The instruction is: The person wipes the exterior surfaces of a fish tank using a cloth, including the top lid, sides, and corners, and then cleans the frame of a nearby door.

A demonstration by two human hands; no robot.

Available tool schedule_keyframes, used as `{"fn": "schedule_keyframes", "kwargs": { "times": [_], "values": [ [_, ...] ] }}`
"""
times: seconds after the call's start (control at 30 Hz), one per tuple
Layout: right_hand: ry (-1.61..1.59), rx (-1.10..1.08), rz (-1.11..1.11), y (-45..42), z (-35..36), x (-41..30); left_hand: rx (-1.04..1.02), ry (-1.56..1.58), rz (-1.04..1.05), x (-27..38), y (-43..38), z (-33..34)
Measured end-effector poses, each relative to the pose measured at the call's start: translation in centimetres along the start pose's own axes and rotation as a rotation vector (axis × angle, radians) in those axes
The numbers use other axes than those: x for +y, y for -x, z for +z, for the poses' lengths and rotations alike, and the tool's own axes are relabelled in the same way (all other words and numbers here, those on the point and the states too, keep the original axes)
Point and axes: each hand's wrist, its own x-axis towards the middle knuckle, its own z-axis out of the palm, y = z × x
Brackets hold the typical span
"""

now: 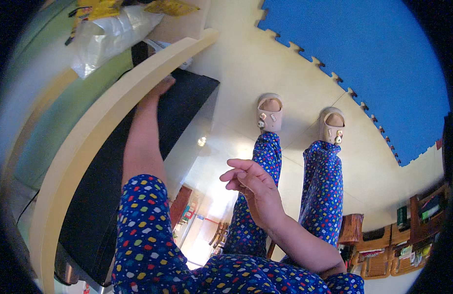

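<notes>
My left hand (167, 85) reaches under the curved pale wooden edge (101, 95) of a table. The edge hides much of the hand, so whether its fingers grip anything cannot be seen. It is over the far end of a large black flat-topped object (191, 93), close to a white plastic bag (188, 63). My right hand (254, 183) hangs in the air before my body with nothing visible in it. Its fingers are loosely bent and a little apart.
A clear plastic bag (105, 40) and yellow packets (171, 7) lie on the green tabletop (39, 154). Blue interlocking foam mats (351, 55) cover part of the pale tiled floor (241, 70). Wooden chairs (375, 264) holding various items stand at lower right. My feet wear slippers (270, 117).
</notes>
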Motion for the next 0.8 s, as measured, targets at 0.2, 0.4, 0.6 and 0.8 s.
{"fn": "schedule_keyframes", "kwargs": {
  "times": [0.2, 0.4, 0.6, 0.8],
  "values": [
    [-0.007, 0.031, -0.038, 0.4, -1.4, -0.5, -0.442, 0.177, 0.074, 8.0, 1.4, 3.0],
    [-0.063, 0.027, -0.113, 1.6, -3.0, -1.3, -0.504, 0.067, 0.193, 11.9, 6.2, -0.3],
    [-0.094, -0.003, -0.2, 2.4, -4.6, -1.8, -0.469, 0.152, 0.228, 12.6, 12.1, -2.2],
    [-0.119, 0.039, -0.304, 2.3, -6.1, -2.4, -0.222, -0.043, 0.306, 15.1, 16.9, -4.7]
  ]
}}
